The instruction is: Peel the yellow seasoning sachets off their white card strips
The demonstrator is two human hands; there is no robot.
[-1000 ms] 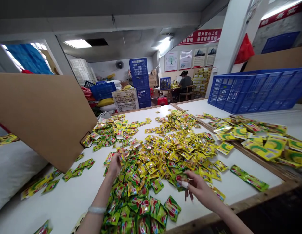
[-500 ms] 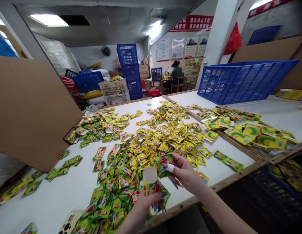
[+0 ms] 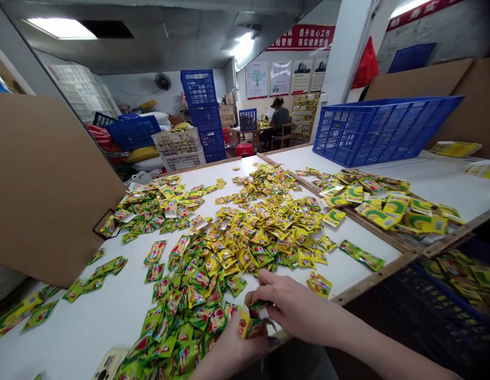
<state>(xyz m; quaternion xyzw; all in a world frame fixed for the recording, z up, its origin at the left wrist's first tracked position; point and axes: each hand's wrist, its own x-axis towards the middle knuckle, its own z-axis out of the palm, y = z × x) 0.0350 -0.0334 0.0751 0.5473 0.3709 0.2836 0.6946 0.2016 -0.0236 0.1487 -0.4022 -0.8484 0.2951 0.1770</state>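
My left hand (image 3: 237, 348), low in the middle of the head view, is closed around a small printed carton (image 3: 243, 321) in yellow, red and green. Just above it, my right hand (image 3: 288, 303) pinches a green candy packet (image 3: 259, 306) at the carton's open end. Fingers partly hide both, so how far the packet sits inside cannot be told. Beside my left hand spreads a heap of green packets (image 3: 189, 322) with red fruit prints. Beyond my hands lies a pile of yellow packets (image 3: 264, 219).
A blue crate (image 3: 379, 132) stands at the back right, near flattened yellow cartons (image 3: 395, 208). Another mixed pile (image 3: 157, 206) lies by a cardboard panel (image 3: 47, 184) on the left. A phone (image 3: 110, 364) rests at the front edge. One person (image 3: 280, 119) sits far back.
My right hand has brought the green packet down and left to the carton. The carton has tilted, and its white opening no longer faces me. The whole view has shifted slightly.
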